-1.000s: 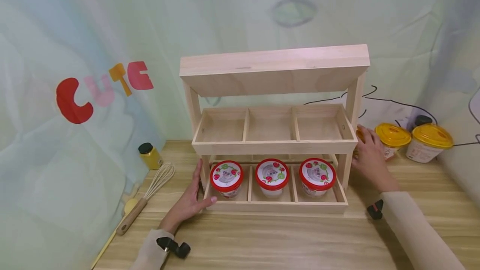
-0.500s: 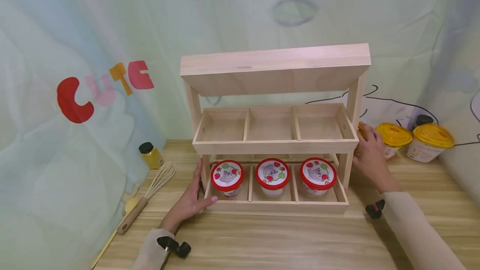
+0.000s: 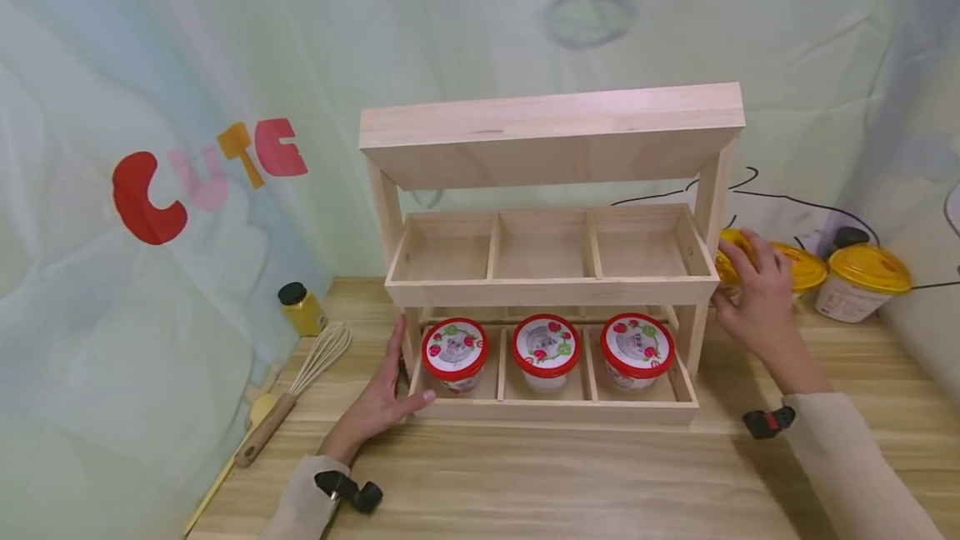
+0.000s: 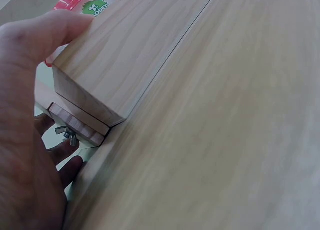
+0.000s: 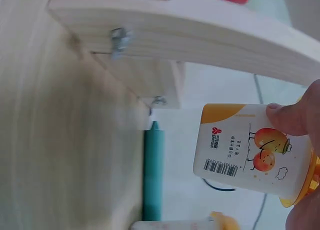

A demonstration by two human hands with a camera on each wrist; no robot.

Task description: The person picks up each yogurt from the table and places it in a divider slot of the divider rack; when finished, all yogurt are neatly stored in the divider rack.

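A two-tier wooden rack (image 3: pixel 551 294) stands on the table, each tray split into three compartments. Three red-lidded tubs (image 3: pixel 546 348) sit in its lower tray, one per compartment; the upper tray's compartments hold nothing. My left hand (image 3: pixel 378 407) grips the lower tray's front left corner, thumb (image 4: pixel 65 30) over the rim and fingers along the side by a wing nut (image 4: pixel 67 134). At the rack's right side, my right hand (image 3: pixel 761 302) holds a yellow-lidded tub (image 5: pixel 245 150) near its lid. The right wrist view shows the tub's base raised off the table.
Two more yellow-lidded tubs (image 3: pixel 855 302) stand at the back right, with a black-topped item (image 3: pixel 850 237) behind. A whisk (image 3: pixel 322 357) and a black-lidded yellow jar (image 3: pixel 302 312) are on the left. A teal stick-like thing (image 5: pixel 153 175) lies behind the rack. Fabric walls surround the table.
My right hand has risen and shifted slightly right, bringing the yellow-lidded tub up beside the upper tray. My left hand keeps its place on the rack.
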